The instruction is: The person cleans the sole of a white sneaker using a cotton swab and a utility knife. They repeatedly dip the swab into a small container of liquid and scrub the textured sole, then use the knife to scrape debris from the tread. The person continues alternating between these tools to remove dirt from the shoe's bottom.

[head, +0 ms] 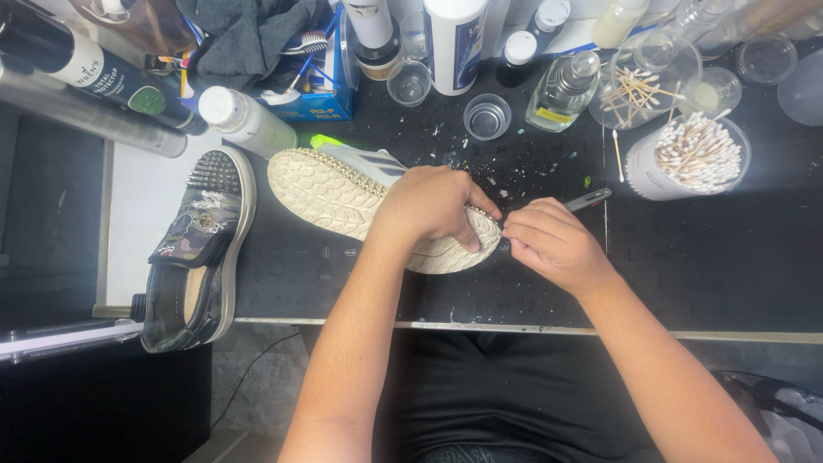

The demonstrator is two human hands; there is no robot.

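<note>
1. My right hand [553, 244] pinches a slim grey tool [587, 201], fingers clenched round it, its working end hidden at the heel edge of the sole.
2. My left hand [433, 206] clamps over the heel of the white sneaker [343, 189], grasping it firmly, thumb on the sole.
3. The sneaker lies on its side, cream patterned sole facing me, on the black work mat [686, 257], near the table's front edge.
4. I judge the sole cleaning partway done: pale flecks are scattered on the mat above my hands, and I cannot tell how much of the tread is left.
5. Further out: a camouflage slip-on shoe [201, 249] to the left, a tub of cotton swabs [690, 159], a glass bottle [561, 90].
</note>
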